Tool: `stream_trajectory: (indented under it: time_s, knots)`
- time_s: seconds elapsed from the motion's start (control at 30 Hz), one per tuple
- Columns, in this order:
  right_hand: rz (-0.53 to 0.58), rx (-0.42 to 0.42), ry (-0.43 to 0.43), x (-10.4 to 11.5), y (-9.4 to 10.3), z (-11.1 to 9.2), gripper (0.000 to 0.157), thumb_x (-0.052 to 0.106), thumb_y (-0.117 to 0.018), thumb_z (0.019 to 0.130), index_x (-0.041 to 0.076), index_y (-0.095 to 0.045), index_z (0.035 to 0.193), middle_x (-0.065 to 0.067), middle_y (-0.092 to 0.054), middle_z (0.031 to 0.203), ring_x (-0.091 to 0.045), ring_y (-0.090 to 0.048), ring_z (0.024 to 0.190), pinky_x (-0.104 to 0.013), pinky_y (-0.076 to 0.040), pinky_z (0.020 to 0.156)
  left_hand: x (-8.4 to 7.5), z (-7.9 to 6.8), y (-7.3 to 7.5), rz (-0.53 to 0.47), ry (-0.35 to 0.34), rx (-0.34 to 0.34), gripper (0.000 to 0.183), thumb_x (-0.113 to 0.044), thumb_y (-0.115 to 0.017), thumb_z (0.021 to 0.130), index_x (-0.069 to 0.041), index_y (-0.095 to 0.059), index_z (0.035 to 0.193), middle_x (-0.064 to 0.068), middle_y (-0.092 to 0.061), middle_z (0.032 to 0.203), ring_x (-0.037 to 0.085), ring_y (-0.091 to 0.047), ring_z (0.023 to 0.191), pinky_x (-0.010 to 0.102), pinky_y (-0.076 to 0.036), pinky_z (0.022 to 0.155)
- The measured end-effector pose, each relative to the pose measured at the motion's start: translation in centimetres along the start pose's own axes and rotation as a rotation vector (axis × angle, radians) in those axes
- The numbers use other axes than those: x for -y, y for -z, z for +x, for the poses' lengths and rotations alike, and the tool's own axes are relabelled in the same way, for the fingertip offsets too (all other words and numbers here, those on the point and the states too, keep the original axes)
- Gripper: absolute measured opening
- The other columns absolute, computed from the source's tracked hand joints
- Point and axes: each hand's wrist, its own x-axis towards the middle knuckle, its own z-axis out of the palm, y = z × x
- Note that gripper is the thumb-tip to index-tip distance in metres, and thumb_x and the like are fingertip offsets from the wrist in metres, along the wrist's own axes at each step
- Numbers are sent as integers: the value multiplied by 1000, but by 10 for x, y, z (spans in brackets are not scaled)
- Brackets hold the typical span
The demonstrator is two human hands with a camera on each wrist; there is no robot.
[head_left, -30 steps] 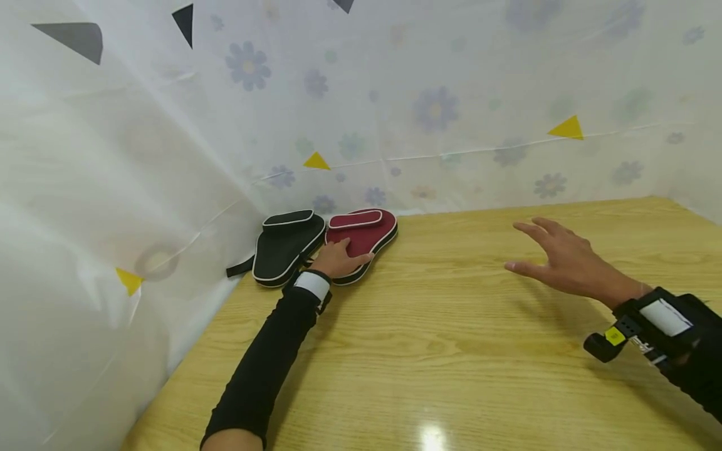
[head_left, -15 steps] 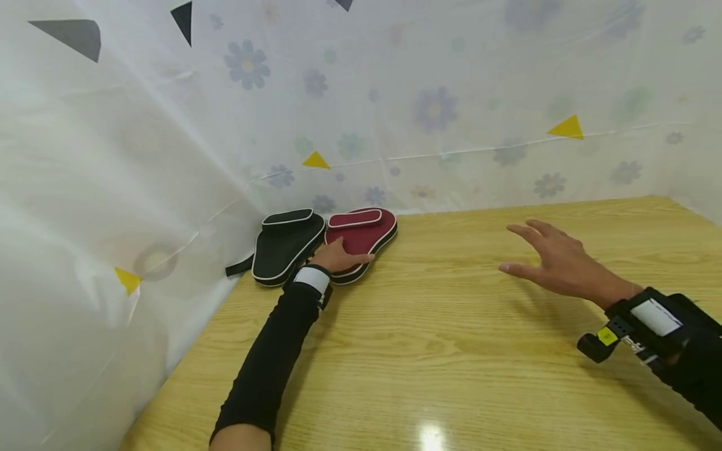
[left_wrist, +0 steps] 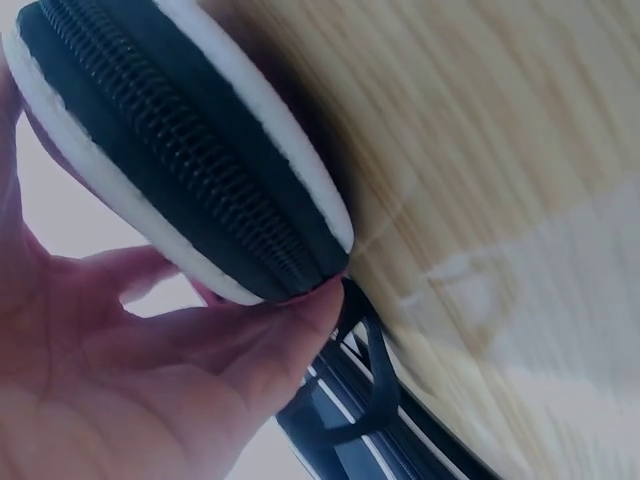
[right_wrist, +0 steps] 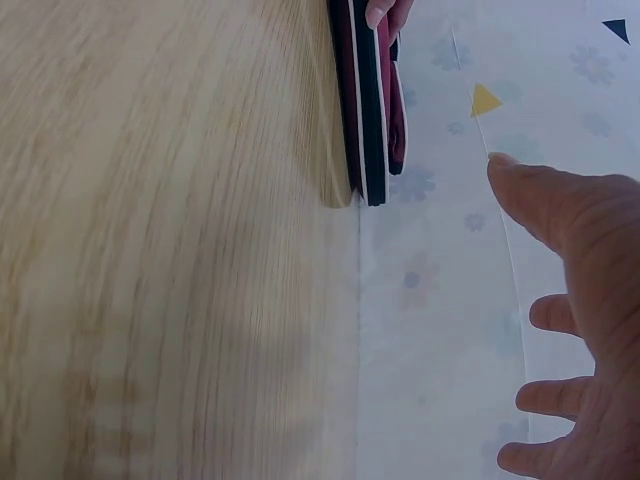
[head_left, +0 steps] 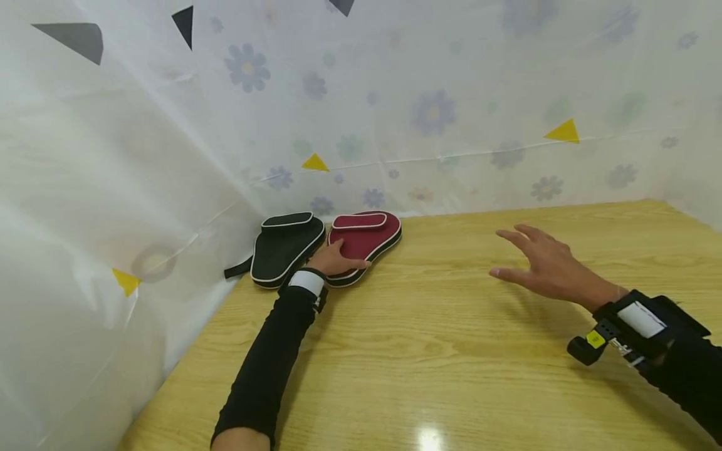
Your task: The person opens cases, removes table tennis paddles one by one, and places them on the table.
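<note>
A red table tennis racket case (head_left: 366,241), with white piping and a flap pocket, lies at the back left of the table. My left hand (head_left: 329,258) grips its near end, thumb along the right edge. In the left wrist view, the hand (left_wrist: 130,370) curls around the case's end, and the black zipper (left_wrist: 190,150) faces the camera. Just left lies a matching black racket case (head_left: 286,250) with a strap (head_left: 238,268). My right hand (head_left: 544,263) hovers over the table's right side, fingers spread, holding nothing.
The wood-grain table (head_left: 429,351) meets a white flowered sheet (head_left: 395,94) behind the cases. Another sheet (head_left: 84,219) runs along the left edge. Camera bands sit on both wrists, with a small black device (head_left: 586,349) below the right wrist.
The red case has shifted slightly right, away from the black one. My left index finger has drawn back from the case's top face. My right hand has drifted left.
</note>
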Motion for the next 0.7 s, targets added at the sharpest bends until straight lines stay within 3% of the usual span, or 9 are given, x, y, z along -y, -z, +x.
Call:
stream_trajectory:
  time_s: [0.5,0.7]
  knots:
    - [2,21,4,9,-4,6,78,40,-70,94,2,-37,153,-35,-25,156,-59,-25,139,-79,-19,98,13,8,6,60,-83,162,96,-57,-66,90,-21,-15,164,19,-28,163,39,-37,143,51,-36,111]
    - [-6,8,20,15,-4,8,76,39,-70,95,1,-39,152,-35,-26,155,-59,-26,138,-79,-19,98,15,8,19,65,-115,235,93,-53,-69,91,-26,-17,164,12,-19,167,36,-25,150,53,-30,115]
